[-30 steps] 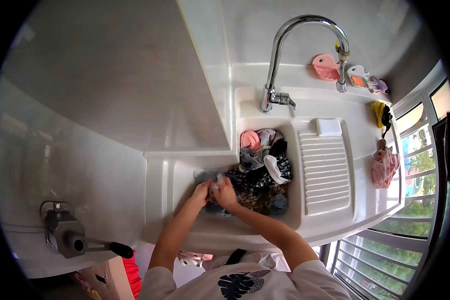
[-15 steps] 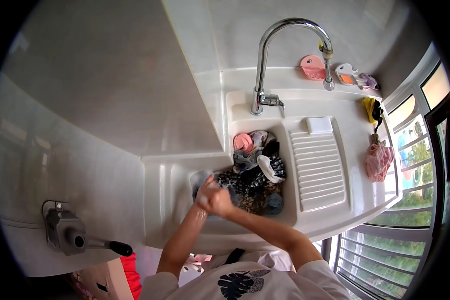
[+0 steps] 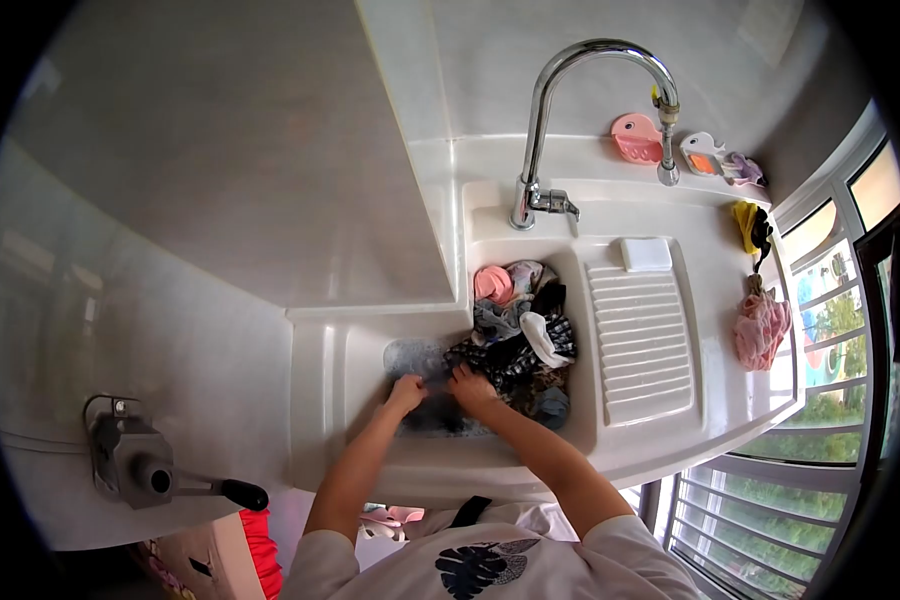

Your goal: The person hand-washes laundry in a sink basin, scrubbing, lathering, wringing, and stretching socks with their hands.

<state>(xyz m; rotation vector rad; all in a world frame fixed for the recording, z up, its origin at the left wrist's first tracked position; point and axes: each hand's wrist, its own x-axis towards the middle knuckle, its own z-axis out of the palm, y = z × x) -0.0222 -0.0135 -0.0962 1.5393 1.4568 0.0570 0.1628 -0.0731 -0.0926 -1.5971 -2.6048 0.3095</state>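
My left hand is low in the left part of the sink basin, fingers curled at the edge of a dark wet cloth. Close beside it, my right hand has its fingers bent over the same dark fabric, by a black-and-white patterned garment. Suds and greyish water surround the cloth. Heaped to the right and behind are a white cloth, a salmon-pink cloth and other wet clothes. The fingertips are partly blurred and hidden among the fabric.
A chrome faucet arches behind the basin. To the right lies a ribbed washboard with a white soap-like block at its top. A pink bunched cloth rests near the right edge, and a pink soap holder stands at the back.
Half a second ago my hands were pressed together above the basin, wet with suds. They have since parted and come down onto the dark cloth. The view has shifted slightly.
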